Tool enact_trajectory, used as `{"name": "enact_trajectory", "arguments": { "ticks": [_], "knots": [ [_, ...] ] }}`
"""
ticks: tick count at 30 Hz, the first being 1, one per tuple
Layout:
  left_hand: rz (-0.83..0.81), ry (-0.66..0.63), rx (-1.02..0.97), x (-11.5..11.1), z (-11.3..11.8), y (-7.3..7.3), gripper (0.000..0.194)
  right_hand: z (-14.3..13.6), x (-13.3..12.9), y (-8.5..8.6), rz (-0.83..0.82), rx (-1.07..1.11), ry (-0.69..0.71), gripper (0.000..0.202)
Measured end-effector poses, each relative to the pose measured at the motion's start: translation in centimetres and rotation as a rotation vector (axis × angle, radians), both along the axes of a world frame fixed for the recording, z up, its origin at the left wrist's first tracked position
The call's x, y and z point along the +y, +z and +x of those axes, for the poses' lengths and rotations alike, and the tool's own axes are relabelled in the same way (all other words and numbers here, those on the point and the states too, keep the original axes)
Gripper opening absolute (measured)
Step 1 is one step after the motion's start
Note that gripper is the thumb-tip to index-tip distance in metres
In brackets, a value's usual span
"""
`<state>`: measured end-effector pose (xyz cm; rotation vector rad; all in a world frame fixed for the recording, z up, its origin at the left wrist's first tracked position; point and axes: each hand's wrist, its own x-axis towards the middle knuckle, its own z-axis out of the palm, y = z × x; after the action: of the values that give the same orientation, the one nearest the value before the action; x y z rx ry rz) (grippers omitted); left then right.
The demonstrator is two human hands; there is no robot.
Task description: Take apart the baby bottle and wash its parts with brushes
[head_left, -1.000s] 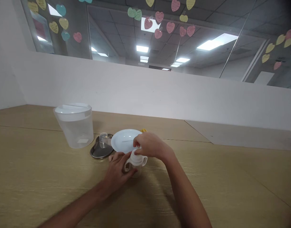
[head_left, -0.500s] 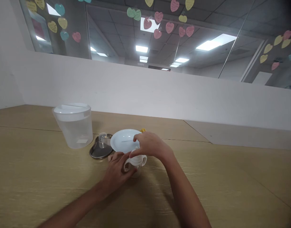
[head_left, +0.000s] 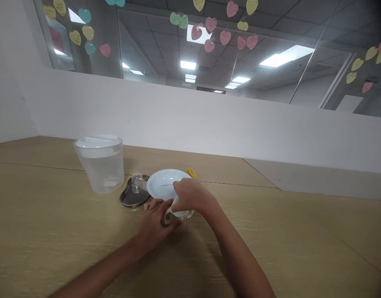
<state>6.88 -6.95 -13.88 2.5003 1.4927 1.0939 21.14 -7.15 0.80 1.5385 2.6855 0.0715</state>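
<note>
A small two-handled sippy cup (head_left: 179, 214), with white handles and a clear body, stands upright on the wooden table close in front of me. My left hand (head_left: 155, 220) wraps round its left side, thumb across the front. Over the cup's top, my right hand (head_left: 192, 195) is closed with bent fingers; it covers most of the lid, so the exact grip is hidden. Just behind both hands lies a white plate (head_left: 156, 189) with a thin, dark line on it, perhaps a slender tool.
Left of the plate, a kidney-shaped metal tray (head_left: 130, 201) carries a small clear cap (head_left: 136, 183). Farther left stands a large translucent pitcher (head_left: 105, 167) with a white lid. A yellow item (head_left: 191, 173) lies behind the plate. A white wall (head_left: 178, 118) rises beyond the table.
My right hand has lowered and closed over the cup's top, where its fingers were spread above the lid before. My left hand keeps its hold. The view has shifted slightly.
</note>
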Motion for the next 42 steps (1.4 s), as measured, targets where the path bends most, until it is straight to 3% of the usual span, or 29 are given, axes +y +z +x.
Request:
{"name": "enact_trajectory", "arguments": {
  "ticks": [7,12,14,17,21,32,42],
  "knots": [
    [-0.045,-0.003,-0.030,-0.7,0.4,0.9,0.042,-0.2,1.0,-0.7,-0.046,0.064,-0.041,0.041],
    [-0.094,-0.002,-0.022,-1.1,0.6,1.7,0.038,1.0,1.7,-0.7,-0.351,0.168,-0.089,0.045],
    [-0.100,-0.007,-0.006,-1.0,0.5,1.9,0.042,1.4,1.7,-0.6,-0.394,0.193,-0.093,0.054],
    [-0.102,-0.014,0.005,-0.7,0.3,1.9,0.047,1.7,1.6,-0.4,-0.263,0.170,-0.052,0.065],
    [-0.132,-0.017,0.006,-0.5,0.1,1.8,0.049,1.5,1.4,-0.4,-0.102,0.091,0.053,0.062],
    [-0.217,-0.018,-0.098,-1.0,0.6,2.0,0.043,0.1,1.0,-1.0,-0.016,-0.017,0.084,0.036],
    [-0.202,0.026,-0.110,-1.3,1.0,1.9,0.044,-1.1,0.0,-0.9,-0.015,-0.036,0.017,0.031]
  ]
}}
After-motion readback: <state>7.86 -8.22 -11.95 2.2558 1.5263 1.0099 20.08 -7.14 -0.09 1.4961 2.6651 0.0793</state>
